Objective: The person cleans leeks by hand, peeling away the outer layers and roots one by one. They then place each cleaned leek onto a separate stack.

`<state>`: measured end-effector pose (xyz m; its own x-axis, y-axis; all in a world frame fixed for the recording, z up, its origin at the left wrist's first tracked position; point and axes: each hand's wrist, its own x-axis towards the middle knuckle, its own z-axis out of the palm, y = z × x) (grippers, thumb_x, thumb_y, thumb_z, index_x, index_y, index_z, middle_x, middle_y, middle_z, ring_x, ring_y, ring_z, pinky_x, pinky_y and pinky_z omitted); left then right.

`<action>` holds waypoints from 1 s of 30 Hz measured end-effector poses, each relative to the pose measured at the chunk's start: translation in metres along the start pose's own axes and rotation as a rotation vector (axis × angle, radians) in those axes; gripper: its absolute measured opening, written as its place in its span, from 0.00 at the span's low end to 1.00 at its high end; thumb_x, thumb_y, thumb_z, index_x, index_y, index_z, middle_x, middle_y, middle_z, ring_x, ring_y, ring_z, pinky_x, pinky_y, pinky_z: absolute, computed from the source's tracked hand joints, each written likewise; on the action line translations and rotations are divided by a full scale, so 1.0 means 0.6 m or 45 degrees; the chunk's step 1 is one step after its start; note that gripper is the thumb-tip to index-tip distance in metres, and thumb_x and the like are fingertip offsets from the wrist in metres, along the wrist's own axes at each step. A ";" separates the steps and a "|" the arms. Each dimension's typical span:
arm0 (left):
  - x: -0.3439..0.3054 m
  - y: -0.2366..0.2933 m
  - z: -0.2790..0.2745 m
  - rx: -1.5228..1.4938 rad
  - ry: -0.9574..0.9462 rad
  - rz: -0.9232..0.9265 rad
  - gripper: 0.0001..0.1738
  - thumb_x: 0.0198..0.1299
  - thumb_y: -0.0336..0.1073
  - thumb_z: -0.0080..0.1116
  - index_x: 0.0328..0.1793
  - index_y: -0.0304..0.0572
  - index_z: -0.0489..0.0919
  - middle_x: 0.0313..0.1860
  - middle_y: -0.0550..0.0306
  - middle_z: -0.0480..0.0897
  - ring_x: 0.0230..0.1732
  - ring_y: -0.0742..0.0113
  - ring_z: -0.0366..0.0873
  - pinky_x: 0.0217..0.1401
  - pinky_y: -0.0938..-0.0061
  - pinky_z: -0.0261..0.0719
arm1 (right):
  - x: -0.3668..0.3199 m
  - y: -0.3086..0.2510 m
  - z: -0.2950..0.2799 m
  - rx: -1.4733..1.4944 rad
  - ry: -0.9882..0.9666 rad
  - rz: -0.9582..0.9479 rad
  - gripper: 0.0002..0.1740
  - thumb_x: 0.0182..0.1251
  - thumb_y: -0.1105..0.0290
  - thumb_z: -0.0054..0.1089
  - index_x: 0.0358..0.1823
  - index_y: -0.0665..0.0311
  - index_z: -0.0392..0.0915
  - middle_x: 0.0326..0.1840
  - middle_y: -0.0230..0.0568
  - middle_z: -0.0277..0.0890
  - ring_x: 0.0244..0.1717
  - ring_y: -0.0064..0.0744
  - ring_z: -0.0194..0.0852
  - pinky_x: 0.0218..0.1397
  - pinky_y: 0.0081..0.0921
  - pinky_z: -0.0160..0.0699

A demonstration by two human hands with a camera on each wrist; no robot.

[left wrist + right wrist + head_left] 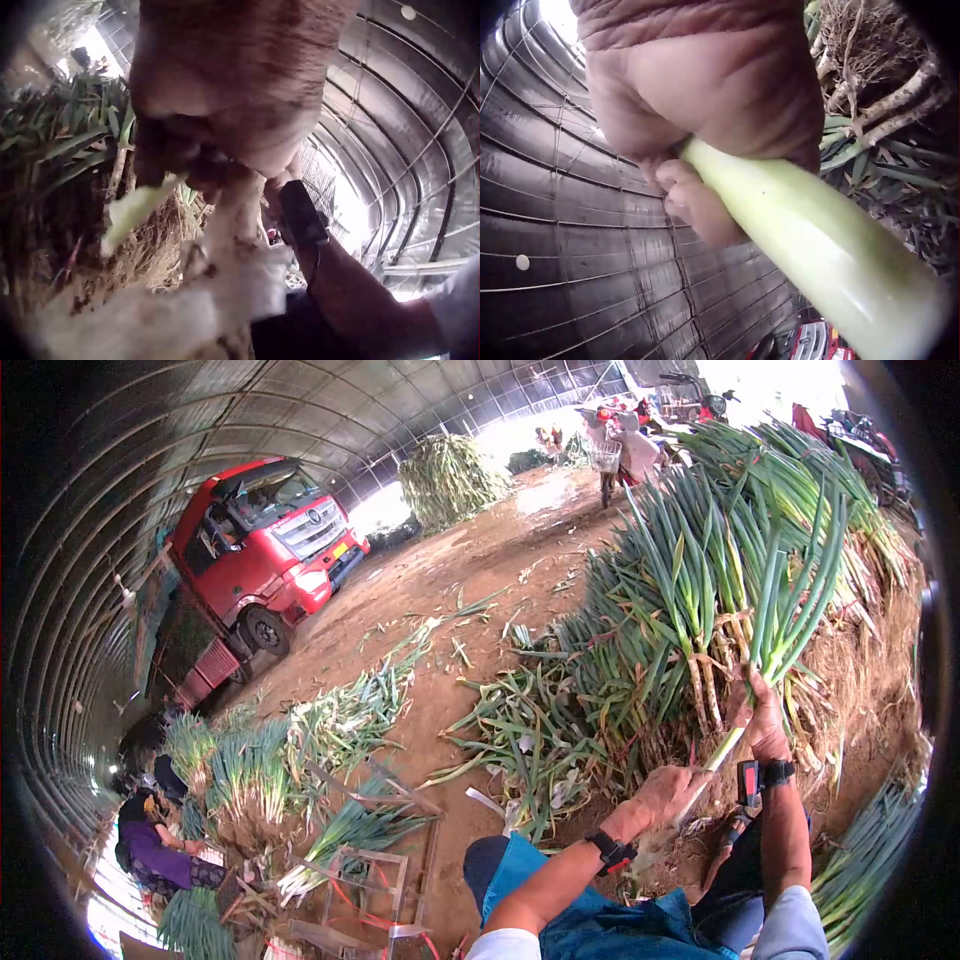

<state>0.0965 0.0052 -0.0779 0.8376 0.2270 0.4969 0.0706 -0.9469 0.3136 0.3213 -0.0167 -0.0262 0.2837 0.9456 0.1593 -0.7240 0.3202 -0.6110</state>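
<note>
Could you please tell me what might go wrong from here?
The left hand and right hand both grip the leek, so its pale stalk could bend or snap if they pull unevenly. Its long leaves rise in front of the leek pile and might snag there. Loose leaves strewn on the dirt floor could be slippery underfoot.

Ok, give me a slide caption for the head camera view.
Left hand and right hand grip a green onion beside a leafy heap, with a red truck under an arched roof.
</note>
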 end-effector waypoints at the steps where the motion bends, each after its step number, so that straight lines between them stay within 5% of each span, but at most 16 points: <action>1: -0.016 -0.013 0.006 -0.013 -0.068 -0.104 0.18 0.72 0.46 0.49 0.49 0.37 0.80 0.32 0.42 0.81 0.33 0.47 0.81 0.35 0.57 0.78 | 0.002 -0.003 0.004 -0.044 0.058 -0.029 0.16 0.73 0.55 0.57 0.48 0.60 0.75 0.16 0.24 0.63 0.12 0.16 0.55 0.12 0.17 0.54; 5: -0.062 -0.014 -0.041 -0.105 -0.474 -0.661 0.20 0.69 0.51 0.52 0.56 0.48 0.80 0.27 0.43 0.81 0.33 0.45 0.83 0.34 0.53 0.78 | 0.029 -0.059 -0.038 -0.034 0.461 -0.234 0.14 0.74 0.55 0.57 0.46 0.58 0.75 0.17 0.22 0.66 0.11 0.16 0.58 0.12 0.16 0.59; 6: -0.097 -0.039 -0.037 -0.066 -0.464 -0.658 0.21 0.71 0.54 0.48 0.56 0.50 0.80 0.28 0.42 0.81 0.34 0.44 0.83 0.35 0.51 0.77 | 0.030 -0.075 -0.054 0.026 0.473 -0.266 0.14 0.74 0.55 0.57 0.47 0.59 0.76 0.18 0.23 0.67 0.11 0.17 0.57 0.12 0.16 0.58; 9: -0.160 -0.081 -0.061 0.162 -0.387 -0.550 0.11 0.64 0.34 0.50 0.51 0.50 0.78 0.33 0.46 0.81 0.32 0.47 0.83 0.30 0.56 0.81 | 0.046 -0.085 -0.122 0.076 0.460 -0.398 0.16 0.74 0.55 0.56 0.51 0.60 0.75 0.21 0.25 0.66 0.14 0.17 0.58 0.14 0.16 0.59; 11: -0.161 -0.077 -0.094 0.335 -0.339 -0.385 0.10 0.68 0.39 0.49 0.46 0.49 0.80 0.34 0.43 0.82 0.34 0.45 0.83 0.32 0.54 0.79 | 0.038 -0.089 -0.114 0.107 0.430 -0.441 0.17 0.75 0.56 0.55 0.53 0.62 0.73 0.21 0.24 0.64 0.15 0.17 0.57 0.16 0.15 0.59; 13: -0.184 -0.083 -0.107 0.258 -0.302 -0.533 0.11 0.69 0.42 0.49 0.44 0.48 0.81 0.33 0.42 0.82 0.34 0.44 0.83 0.32 0.53 0.78 | 0.035 -0.099 -0.125 0.157 0.470 -0.515 0.20 0.73 0.55 0.58 0.54 0.63 0.72 0.22 0.24 0.64 0.15 0.16 0.56 0.15 0.14 0.58; 17: -0.226 -0.098 -0.159 0.185 -0.228 -0.574 0.11 0.67 0.38 0.51 0.35 0.43 0.80 0.28 0.43 0.80 0.26 0.43 0.79 0.26 0.55 0.76 | 0.032 -0.109 -0.148 -0.092 0.718 -0.524 0.20 0.61 0.47 0.71 0.41 0.49 0.72 0.32 0.24 0.65 0.34 0.24 0.68 0.40 0.28 0.73; 19: -0.260 -0.124 -0.154 0.245 -0.133 -0.441 0.11 0.66 0.40 0.53 0.36 0.44 0.82 0.26 0.42 0.79 0.26 0.42 0.80 0.26 0.54 0.76 | 0.049 -0.098 -0.196 -0.138 0.739 -0.575 0.20 0.61 0.49 0.71 0.43 0.52 0.73 0.30 0.23 0.65 0.33 0.23 0.67 0.37 0.28 0.73; 20: -0.249 -0.121 -0.174 0.258 -0.319 -0.658 0.11 0.67 0.41 0.52 0.42 0.43 0.81 0.29 0.40 0.79 0.31 0.42 0.81 0.29 0.54 0.78 | 0.036 -0.097 -0.132 0.013 0.884 -0.612 0.20 0.66 0.54 0.67 0.49 0.58 0.74 0.29 0.26 0.65 0.27 0.23 0.66 0.26 0.20 0.68; 21: -0.234 -0.100 -0.190 0.303 -0.503 -0.895 0.13 0.67 0.42 0.52 0.48 0.43 0.81 0.33 0.38 0.80 0.35 0.42 0.82 0.32 0.54 0.80 | 0.033 -0.095 -0.136 0.052 0.616 -0.581 0.17 0.67 0.52 0.65 0.42 0.56 0.74 0.25 0.24 0.65 0.20 0.22 0.62 0.21 0.22 0.63; 23: -0.223 -0.087 -0.183 0.399 -0.411 -0.823 0.17 0.68 0.44 0.53 0.56 0.43 0.77 0.44 0.37 0.79 0.42 0.40 0.82 0.38 0.55 0.81 | 0.045 -0.088 -0.135 0.201 0.427 -0.540 0.15 0.69 0.54 0.63 0.43 0.57 0.75 0.25 0.26 0.66 0.17 0.21 0.59 0.17 0.20 0.58; 25: -0.179 -0.051 -0.197 0.550 -0.404 -0.939 0.26 0.67 0.43 0.54 0.69 0.45 0.69 0.63 0.41 0.71 0.53 0.37 0.79 0.50 0.52 0.81 | 0.048 -0.080 -0.122 0.156 0.521 -0.489 0.16 0.68 0.53 0.64 0.44 0.58 0.75 0.25 0.26 0.66 0.18 0.20 0.59 0.18 0.20 0.59; 27: -0.087 0.015 -0.193 0.464 -0.178 -0.760 0.28 0.62 0.42 0.60 0.67 0.41 0.71 0.60 0.42 0.73 0.52 0.38 0.78 0.52 0.50 0.80 | 0.043 -0.068 -0.093 -0.033 0.635 -0.485 0.19 0.66 0.51 0.66 0.47 0.56 0.76 0.28 0.24 0.64 0.24 0.19 0.63 0.21 0.19 0.63; 28: -0.071 0.000 -0.166 0.303 -0.029 -0.505 0.27 0.62 0.41 0.63 0.63 0.36 0.73 0.60 0.39 0.74 0.55 0.41 0.76 0.61 0.54 0.75 | 0.033 -0.061 -0.070 0.005 0.556 -0.427 0.18 0.67 0.52 0.65 0.47 0.55 0.75 0.27 0.23 0.63 0.24 0.19 0.63 0.22 0.19 0.63; 29: -0.030 0.039 -0.164 0.149 -0.086 -0.675 0.27 0.60 0.42 0.64 0.60 0.33 0.74 0.55 0.38 0.77 0.54 0.42 0.77 0.60 0.55 0.75 | 0.047 -0.049 -0.067 0.084 0.519 -0.334 0.17 0.68 0.52 0.63 0.48 0.54 0.74 0.24 0.23 0.61 0.20 0.19 0.60 0.20 0.18 0.62; 30: -0.011 0.041 -0.136 0.052 0.031 -0.519 0.28 0.60 0.43 0.65 0.62 0.33 0.73 0.51 0.38 0.77 0.53 0.42 0.77 0.59 0.55 0.75 | 0.047 -0.040 -0.057 0.172 0.303 -0.342 0.17 0.69 0.50 0.62 0.48 0.53 0.74 0.23 0.23 0.62 0.17 0.19 0.57 0.21 0.18 0.62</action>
<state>0.0484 -0.0008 -0.0072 0.7235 0.5902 0.3580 0.4158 -0.7866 0.4565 0.3681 0.0005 -0.0334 0.6011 0.7922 0.1053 -0.6761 0.5743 -0.4617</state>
